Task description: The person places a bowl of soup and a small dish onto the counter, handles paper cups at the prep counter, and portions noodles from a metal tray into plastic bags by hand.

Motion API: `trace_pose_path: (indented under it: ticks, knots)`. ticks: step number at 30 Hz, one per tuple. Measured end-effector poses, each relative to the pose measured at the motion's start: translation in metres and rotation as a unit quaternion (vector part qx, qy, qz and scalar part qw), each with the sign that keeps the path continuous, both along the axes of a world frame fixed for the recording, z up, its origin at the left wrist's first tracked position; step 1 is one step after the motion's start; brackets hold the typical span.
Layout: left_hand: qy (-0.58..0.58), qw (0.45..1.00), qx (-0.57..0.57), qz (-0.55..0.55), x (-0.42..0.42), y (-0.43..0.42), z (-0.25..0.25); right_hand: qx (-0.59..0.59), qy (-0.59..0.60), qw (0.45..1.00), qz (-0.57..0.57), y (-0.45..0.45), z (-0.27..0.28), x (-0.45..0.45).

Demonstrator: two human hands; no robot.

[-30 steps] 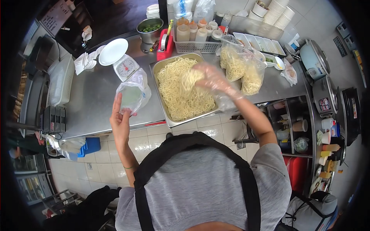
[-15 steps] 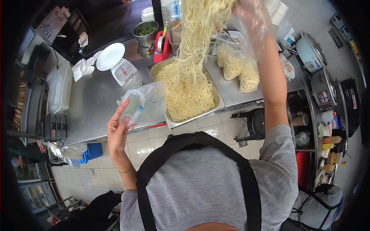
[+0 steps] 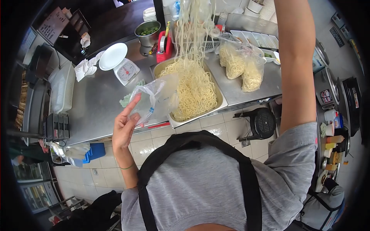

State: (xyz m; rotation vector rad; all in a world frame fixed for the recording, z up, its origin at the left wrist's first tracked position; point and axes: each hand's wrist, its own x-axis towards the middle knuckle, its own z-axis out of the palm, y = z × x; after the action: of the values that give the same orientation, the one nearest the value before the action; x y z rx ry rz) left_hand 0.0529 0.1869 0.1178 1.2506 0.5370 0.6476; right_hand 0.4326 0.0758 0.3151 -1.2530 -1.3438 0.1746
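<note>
Pinched between the thumb and fingers of my left hand (image 3: 125, 129) is a clear plastic bag (image 3: 163, 88), its mouth spread beside the tray. Yellow noodles (image 3: 196, 94) lie heaped in a rectangular metal tray (image 3: 220, 106) at the counter's front edge. Above them hangs a long stretched bundle of noodles (image 3: 192, 34), running up past the top edge of the view. My right arm reaches up on the right; the hand itself is out of view. Filled bags of noodles (image 3: 252, 77) stand right of the tray.
A dial scale (image 3: 126, 72) with a white plate (image 3: 113, 56) stands left on the steel counter (image 3: 96, 111). Behind the tray are a red tape dispenser (image 3: 163, 48) and a metal pot (image 3: 147, 32) of green pieces. A black stool (image 3: 263, 123) stands below the counter's right part.
My right hand has risen out of view, drawing the noodle bundle higher and thinner. My left hand, with the bag, appears slightly farther right and higher.
</note>
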Motion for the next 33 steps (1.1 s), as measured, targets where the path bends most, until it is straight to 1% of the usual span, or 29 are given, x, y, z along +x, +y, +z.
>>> trace_pose_path:
  ticks: [8, 13, 18, 21, 22, 24, 25, 26, 27, 28, 29, 32, 33]
  knots:
    - [0.02, 0.999, -0.003, 0.048, 0.0, 0.006, 0.004, -0.011, -0.032, 0.999, -0.036, -0.031, -0.003, 0.01]
    - [-0.007, 0.996, -0.01, 0.09, 0.004, 0.01, 0.001, -0.018, -0.047, 0.998, -0.032, -0.034, -0.001, 0.011]
    - [-0.007, 0.995, 0.021, 0.099, 0.001, 0.014, -0.005, -0.035, -0.047, 0.998, 0.024, -0.012, -0.001, -0.002]
    - [0.015, 0.994, 0.032, 0.105, 0.001, 0.01, -0.005, -0.074, -0.004, 0.991, 0.11, 0.031, -0.019, -0.016]
    - [0.015, 0.994, 0.03, 0.104, 0.002, 0.009, -0.005, -0.099, 0.016, 0.985, 0.141, 0.05, -0.032, -0.021]
    - [0.018, 0.995, 0.028, 0.097, 0.002, 0.008, -0.006, -0.172, 0.084, 0.958, 0.215, 0.095, -0.081, -0.021]
    - [0.02, 0.995, 0.03, 0.092, 0.002, 0.009, -0.007, -0.21, 0.127, 0.936, 0.253, 0.119, -0.122, -0.015]
    - [0.023, 0.996, 0.031, 0.086, 0.002, 0.009, -0.008, -0.222, 0.079, 0.916, 0.325, 0.152, -0.19, 0.014]
    - [0.02, 0.996, 0.027, 0.081, 0.003, 0.009, -0.01, -0.29, 0.161, 0.891, 0.311, 0.152, -0.231, 0.019]
    - [0.017, 0.997, 0.023, 0.077, 0.004, 0.009, -0.011, -0.306, 0.183, 0.898, 0.259, 0.154, -0.288, 0.026]
    - [0.016, 0.997, 0.019, 0.073, 0.005, 0.009, -0.011, -0.363, -0.189, 0.895, 0.174, 0.168, -0.322, 0.035]
    - [0.017, 0.997, 0.036, 0.066, 0.006, 0.011, -0.013, -0.461, -0.292, 0.838, 0.024, 0.128, -0.294, -0.015]
    - [0.012, 0.997, 0.025, 0.069, 0.008, 0.01, -0.014, -0.455, -0.318, 0.831, 0.014, 0.127, -0.293, -0.02]
